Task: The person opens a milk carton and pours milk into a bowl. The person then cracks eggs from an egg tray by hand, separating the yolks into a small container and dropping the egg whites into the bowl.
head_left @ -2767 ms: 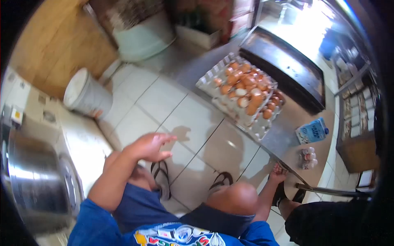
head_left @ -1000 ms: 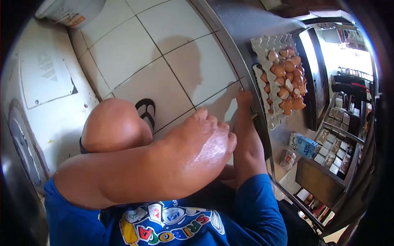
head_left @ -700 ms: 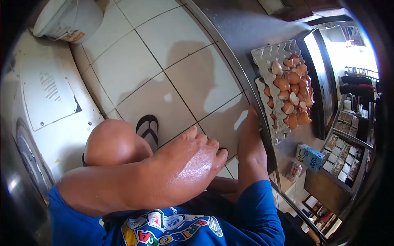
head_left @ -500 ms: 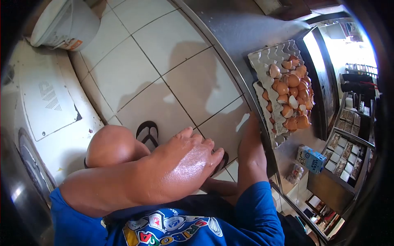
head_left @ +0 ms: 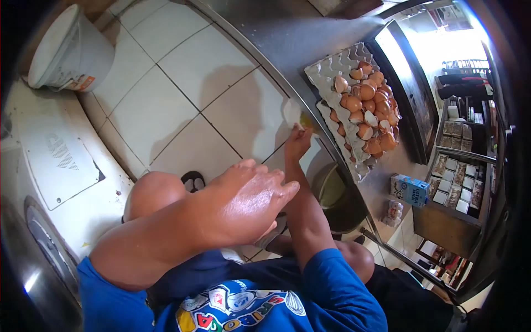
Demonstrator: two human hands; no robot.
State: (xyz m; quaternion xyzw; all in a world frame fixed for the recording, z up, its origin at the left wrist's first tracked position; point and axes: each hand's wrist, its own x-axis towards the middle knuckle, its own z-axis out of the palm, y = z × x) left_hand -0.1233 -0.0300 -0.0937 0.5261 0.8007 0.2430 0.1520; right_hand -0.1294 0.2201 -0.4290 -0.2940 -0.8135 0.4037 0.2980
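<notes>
At about 4 o'clock I have a dark, round-mouthed container (head_left: pixel 354 213) beside the counter (head_left: pixel 395 232), pale inside, its near edge cut off by the forearm. Just above it, the right hand (head_left: pixel 298 141) has its fingers drawn together; I can't tell whether they grip anything. The left hand (head_left: pixel 249 191), wet and shiny, hangs loosely half-spread, nothing visible in it. At 2 o'clock, brittle brown eggshells (head_left: pixel 368 105) sit on a dimpled pulp egg tray (head_left: pixel 326 72), presumably to stop them rolling. Past 3, a milk carton (head_left: pixel 409 190) stays within easy reach.
</notes>
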